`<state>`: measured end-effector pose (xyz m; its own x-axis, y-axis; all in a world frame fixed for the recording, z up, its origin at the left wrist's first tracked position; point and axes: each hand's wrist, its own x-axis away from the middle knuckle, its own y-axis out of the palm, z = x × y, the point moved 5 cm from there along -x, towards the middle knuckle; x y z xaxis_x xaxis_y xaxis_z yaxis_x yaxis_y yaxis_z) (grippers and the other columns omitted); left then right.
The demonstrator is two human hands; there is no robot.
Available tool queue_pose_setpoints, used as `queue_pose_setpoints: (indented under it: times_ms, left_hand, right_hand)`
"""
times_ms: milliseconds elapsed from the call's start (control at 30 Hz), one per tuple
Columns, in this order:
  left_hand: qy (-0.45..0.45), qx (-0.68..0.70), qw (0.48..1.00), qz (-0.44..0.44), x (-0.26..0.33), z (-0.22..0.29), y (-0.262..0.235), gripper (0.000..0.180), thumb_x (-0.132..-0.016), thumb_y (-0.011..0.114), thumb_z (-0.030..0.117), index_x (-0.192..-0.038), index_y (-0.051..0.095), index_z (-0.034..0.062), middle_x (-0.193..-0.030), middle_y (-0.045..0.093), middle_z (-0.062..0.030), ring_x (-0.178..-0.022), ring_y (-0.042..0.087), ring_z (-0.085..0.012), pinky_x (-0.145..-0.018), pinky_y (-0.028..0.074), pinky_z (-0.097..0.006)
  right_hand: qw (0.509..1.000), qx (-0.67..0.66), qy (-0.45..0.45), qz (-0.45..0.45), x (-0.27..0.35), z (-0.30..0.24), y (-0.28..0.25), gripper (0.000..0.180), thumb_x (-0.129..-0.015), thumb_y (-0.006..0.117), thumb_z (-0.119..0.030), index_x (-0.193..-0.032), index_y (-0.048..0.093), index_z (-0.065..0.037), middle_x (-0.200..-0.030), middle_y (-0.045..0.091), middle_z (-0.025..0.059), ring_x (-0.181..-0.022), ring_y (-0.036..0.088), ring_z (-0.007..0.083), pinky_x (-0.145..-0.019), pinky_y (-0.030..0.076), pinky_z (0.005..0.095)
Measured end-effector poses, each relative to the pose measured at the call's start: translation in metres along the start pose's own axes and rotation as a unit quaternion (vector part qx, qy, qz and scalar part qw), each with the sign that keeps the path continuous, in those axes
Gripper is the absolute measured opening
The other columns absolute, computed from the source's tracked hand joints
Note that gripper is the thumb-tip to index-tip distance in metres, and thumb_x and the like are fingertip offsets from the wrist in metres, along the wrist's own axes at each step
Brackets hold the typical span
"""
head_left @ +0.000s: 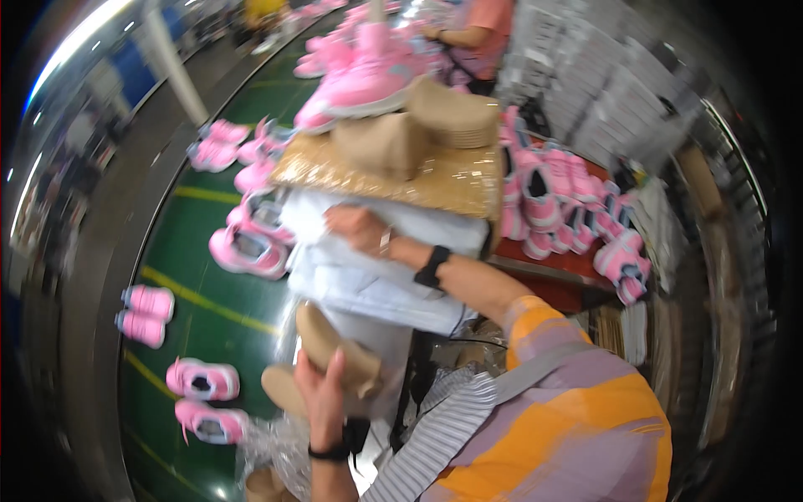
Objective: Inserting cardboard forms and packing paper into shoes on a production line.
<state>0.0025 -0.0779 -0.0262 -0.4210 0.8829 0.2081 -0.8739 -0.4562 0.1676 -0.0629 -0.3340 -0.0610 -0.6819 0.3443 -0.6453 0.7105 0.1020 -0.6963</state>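
Note:
My left hand (322, 389) grips a pair of tan moulded shoe inserts (339, 347), low over the near end of the bench. The thumb lies along one insert, and the second pokes out on the hand's left side. My right hand (355, 227) is at the upper part of a stack of white paper sheets (376, 280), its fingers curled on the paper, somewhat blurred. Beyond that hand, a cardboard box wrapped in shiny tape (452, 188) carries nested stacks of the same tan inserts (381, 142) and some pink sneakers (364, 84).
A green conveyor belt (201, 309) with yellow lines runs along the left, carrying pairs of pink shoes (205, 381). More pink shoes (544, 201) crowd a red shelf at right. Clear plastic (276, 448) lies near my left wrist. Another person (481, 38) stands at the far end.

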Motion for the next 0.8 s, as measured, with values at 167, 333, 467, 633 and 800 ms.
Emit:
queue_pose_setpoints:
  times_ms: [167, 333, 467, 633, 800]
  left_hand:
    - [0.112, -0.005, 0.982, 0.15, -0.076, -0.033, -0.019, 0.032, -0.082, 0.066, 0.007, -0.109, 0.051, -0.0001, -0.097, 0.059, -0.0049, -0.087, 0.055, -0.0129, -0.077, 0.046, -0.028]
    - [0.234, 0.031, 0.962, 0.137, -0.087, -0.014, -0.013, 0.036, -0.085, 0.058, 0.004, -0.118, 0.044, 0.0027, -0.103, 0.056, -0.0067, -0.095, 0.055, -0.0142, -0.081, 0.047, -0.029]
    - [0.204, 0.25, 0.946, 0.021, -0.072, -0.014, -0.011, 0.043, -0.081, 0.061, 0.003, -0.122, 0.045, 0.0044, -0.103, 0.055, -0.0011, -0.087, 0.055, -0.0103, -0.076, 0.047, -0.025]
    - [0.201, -0.468, 0.84, -0.187, -0.056, 0.014, -0.031, 0.054, -0.074, 0.071, 0.012, -0.121, 0.049, 0.001, -0.099, 0.065, -0.0143, -0.092, 0.062, -0.0274, -0.081, 0.049, -0.034]
    - [0.213, -0.09, 0.943, -0.237, 0.003, -0.034, 0.026, 0.07, -0.076, 0.073, 0.035, -0.127, 0.042, -0.0008, -0.126, 0.051, -0.0155, -0.114, 0.051, -0.0284, -0.1, 0.038, -0.037]
  right_hand:
    - [0.691, -0.606, 0.38, 0.1, -0.006, -0.022, -0.002, 0.015, -0.09, 0.056, -0.01, -0.096, 0.066, 0.0, -0.084, 0.064, -0.0013, -0.072, 0.056, 0.0058, -0.065, 0.048, 0.0233]
    - [0.903, -0.407, 0.14, 0.012, -0.034, -0.126, -0.005, 0.029, -0.092, 0.054, -0.012, -0.116, 0.055, 0.003, -0.108, 0.062, 0.0112, -0.102, 0.058, 0.0185, -0.089, 0.046, 0.0317]
    - [0.973, -0.192, -0.096, -0.083, -0.059, -0.149, -0.011, 0.056, -0.079, 0.068, -0.015, -0.127, 0.043, 0.001, -0.128, 0.046, 0.017, -0.121, 0.044, 0.0275, -0.1, 0.037, 0.037]
    - [0.946, -0.199, -0.129, -0.223, -0.125, -0.165, -0.032, 0.07, -0.065, 0.072, -0.01, -0.127, 0.039, -0.01, -0.122, 0.042, 0.0191, -0.113, 0.045, 0.0365, -0.093, 0.041, 0.0396]
    - [0.953, -0.265, -0.043, 0.139, -0.137, -0.2, -0.058, 0.082, -0.057, 0.076, -0.01, -0.127, 0.034, -0.004, -0.117, 0.04, 0.0134, -0.11, 0.043, 0.0274, -0.096, 0.036, 0.0355]
